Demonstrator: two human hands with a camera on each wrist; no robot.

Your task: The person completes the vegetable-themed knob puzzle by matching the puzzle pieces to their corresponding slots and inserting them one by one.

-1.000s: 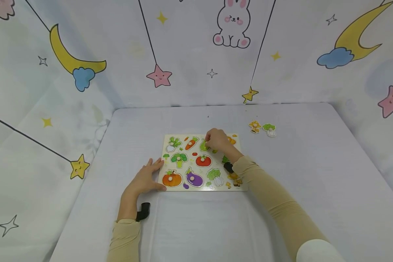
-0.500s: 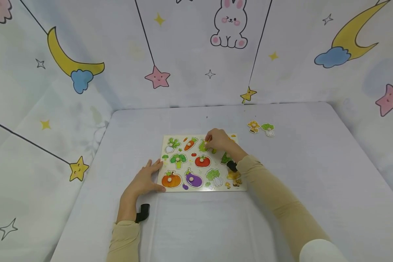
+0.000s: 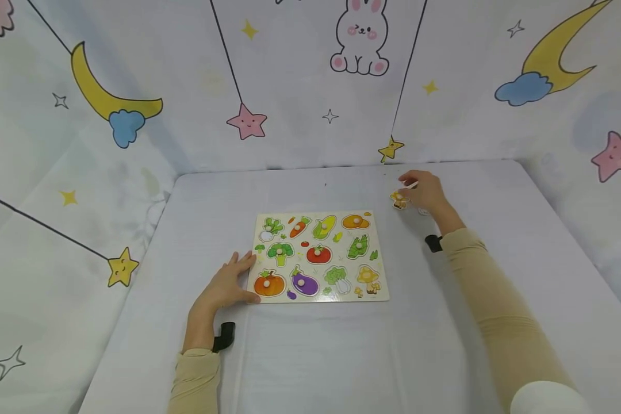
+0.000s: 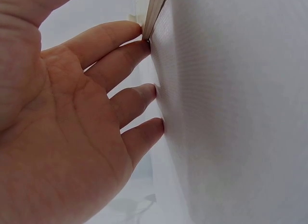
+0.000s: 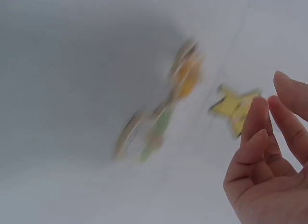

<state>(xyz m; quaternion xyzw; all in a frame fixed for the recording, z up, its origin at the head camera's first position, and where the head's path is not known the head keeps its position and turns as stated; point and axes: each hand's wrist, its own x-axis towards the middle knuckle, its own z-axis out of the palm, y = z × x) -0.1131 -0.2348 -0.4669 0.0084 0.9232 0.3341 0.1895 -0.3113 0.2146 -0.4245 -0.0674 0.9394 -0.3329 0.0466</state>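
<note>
A vegetable knob puzzle board (image 3: pixel 315 296) lies on the white table. My left hand (image 3: pixel 229 283) rests at its left edge, thumb at the front corner; in the left wrist view the straight fingertips (image 4: pixel 137 31) meet the board's side (image 4: pixel 153 14) and the cloth. My right hand (image 3: pixel 425 192) hovers at the back right over two loose pieces. The mushroom piece (image 3: pixel 399 200) shows beside its fingers, while the cabbage piece (image 3: pixel 424 211) is mostly hidden underneath. In the right wrist view the right fingers are loosely bent with nothing between them, and both pieces are blurred.
Knobbed pieces such as the tomato (image 3: pixel 318 254), eggplant (image 3: pixel 304 282) and corn (image 3: pixel 324 227) sit in the board. The cabbage slot (image 3: pixel 338 280) and mushroom slot (image 3: pixel 368 279) show knobless pictures. A printed cloth backdrop (image 3: pixel 300 75) rises behind the table.
My right hand has left the corn piece, now lying in the board, and moved right and back to the loose pieces. The left hand stays at the board's edge.
</note>
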